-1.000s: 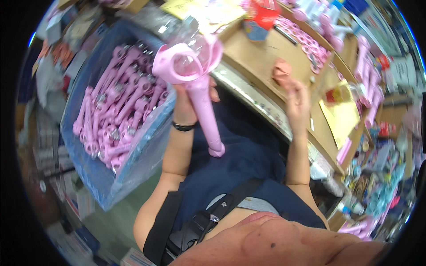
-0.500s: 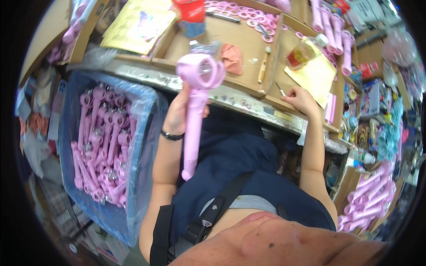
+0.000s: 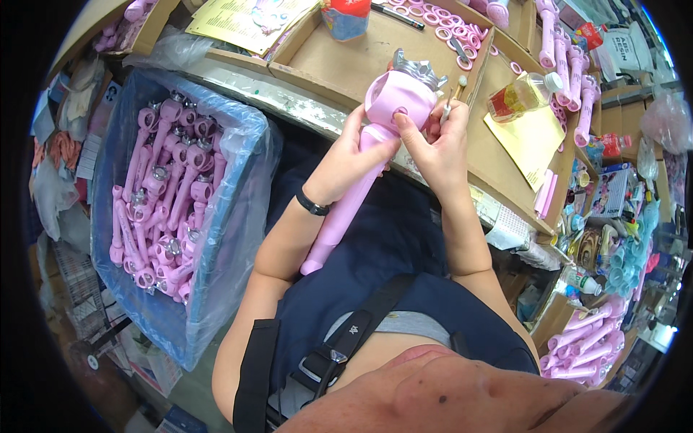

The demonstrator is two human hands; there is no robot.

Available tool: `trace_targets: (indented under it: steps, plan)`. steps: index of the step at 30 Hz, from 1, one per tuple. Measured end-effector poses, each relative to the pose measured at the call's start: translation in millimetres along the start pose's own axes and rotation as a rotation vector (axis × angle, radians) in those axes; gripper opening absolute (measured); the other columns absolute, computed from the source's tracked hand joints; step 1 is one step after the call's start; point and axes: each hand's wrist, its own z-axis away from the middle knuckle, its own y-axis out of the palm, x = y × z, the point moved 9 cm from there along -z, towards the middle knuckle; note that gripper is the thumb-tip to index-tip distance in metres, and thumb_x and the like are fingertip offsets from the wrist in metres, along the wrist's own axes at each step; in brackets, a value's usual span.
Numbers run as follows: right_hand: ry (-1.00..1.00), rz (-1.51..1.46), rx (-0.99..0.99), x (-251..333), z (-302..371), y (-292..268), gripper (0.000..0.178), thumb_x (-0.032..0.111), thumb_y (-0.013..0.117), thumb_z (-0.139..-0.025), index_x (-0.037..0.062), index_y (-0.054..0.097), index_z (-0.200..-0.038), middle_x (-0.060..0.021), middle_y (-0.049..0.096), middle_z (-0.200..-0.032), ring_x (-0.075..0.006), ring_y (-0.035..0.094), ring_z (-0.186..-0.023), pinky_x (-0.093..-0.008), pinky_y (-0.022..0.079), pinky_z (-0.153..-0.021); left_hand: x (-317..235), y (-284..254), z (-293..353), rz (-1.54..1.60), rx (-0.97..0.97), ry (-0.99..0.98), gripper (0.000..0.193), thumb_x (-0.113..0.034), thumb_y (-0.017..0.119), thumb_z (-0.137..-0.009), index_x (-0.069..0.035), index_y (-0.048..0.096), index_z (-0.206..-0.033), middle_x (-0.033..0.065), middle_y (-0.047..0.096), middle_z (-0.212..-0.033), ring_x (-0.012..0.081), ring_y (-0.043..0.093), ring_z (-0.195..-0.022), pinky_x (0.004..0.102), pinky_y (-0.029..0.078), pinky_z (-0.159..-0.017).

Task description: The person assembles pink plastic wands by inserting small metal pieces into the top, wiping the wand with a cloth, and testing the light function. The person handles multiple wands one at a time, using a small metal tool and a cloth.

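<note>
My left hand (image 3: 355, 160) is closed round the neck of a pink toy wand (image 3: 345, 207). The wand slants across my lap, its round head up and a silver crown (image 3: 420, 72) on top. My right hand (image 3: 442, 148) is at the wand's head, its thumb against the pink shell near a small round hole. A thin stick-like tool (image 3: 446, 110) shows between its curled fingers; its exact kind is unclear. Just beyond these fingers lies a slim brush (image 3: 460, 84) in the cardboard tray (image 3: 325, 54), partly hidden by my hand.
To the left stands a blue bin (image 3: 254, 130) lined with plastic, filled with similar wands (image 3: 167, 191). Pink rings (image 3: 455, 32), a red-and-blue cup (image 3: 345, 18), a clear bottle (image 3: 521, 94) and yellow paper (image 3: 530, 141) occupy the bench. More pink handles (image 3: 586, 339) lie lower right.
The wand has moved right and tilted, and its silver crown now shows. My right hand has come left from the right tray to the wand's head, carrying the thin tool.
</note>
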Motion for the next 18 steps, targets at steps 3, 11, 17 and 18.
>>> trace_targets:
  steps: [3, 11, 17, 18]
  plan:
    - [-0.005, -0.063, 0.03, 2.3, -5.0, 8.2, 0.045, 0.023, 0.076, -0.074, 0.0047, 0.037, -0.089, -0.0025, 0.045, -0.072, -0.0089, 0.043, -0.058, -0.0253, 0.04, -0.051, -12.6, 0.9, 6.3, -0.097, -0.013, 0.151, 0.071, -0.009, 0.066, -0.082, -0.001, 0.024, -0.138, 0.0075, 0.053, -0.109, 0.008, 0.056, -0.081, 0.022, 0.049, -0.066]
    - [0.069, -0.147, 0.099, -3.9, -8.7, 8.9, 0.044, 0.015, 0.076, -0.073, 0.0083, 0.034, -0.083, 0.0022, 0.039, -0.071, -0.0032, 0.035, -0.056, -0.021, 0.032, -0.046, -3.1, 0.7, 6.5, -0.033, 0.026, 0.113, 0.075, -0.006, 0.066, -0.083, -0.004, 0.021, -0.142, 0.0062, 0.052, -0.108, 0.0081, 0.057, -0.08, 0.0225, 0.05, -0.066]
    - [-0.022, -0.69, 0.144, 10.5, 2.7, 5.7, 0.031, 0.005, 0.065, -0.084, 0.0095, 0.034, -0.088, 0.0033, 0.038, -0.075, -0.0035, 0.035, -0.063, -0.0181, 0.032, -0.056, 13.3, -12.3, 3.4, 0.405, 0.157, -0.004, 0.068, -0.051, 0.055, -0.087, -0.006, 0.035, -0.134, 0.0138, 0.061, -0.09, 0.0165, 0.059, -0.055, 0.0262, 0.048, -0.047]
    - [-0.068, -0.715, 0.155, 14.3, 5.0, 5.6, 0.027, -0.001, 0.059, -0.087, 0.0094, 0.034, -0.092, 0.0027, 0.039, -0.077, -0.004, 0.036, -0.067, -0.0178, 0.033, -0.06, 14.4, -15.2, 1.5, 0.537, 0.202, -0.033, 0.071, -0.059, 0.049, -0.087, -0.006, 0.038, -0.132, 0.0139, 0.061, -0.09, 0.0161, 0.058, -0.053, 0.0256, 0.046, -0.045]
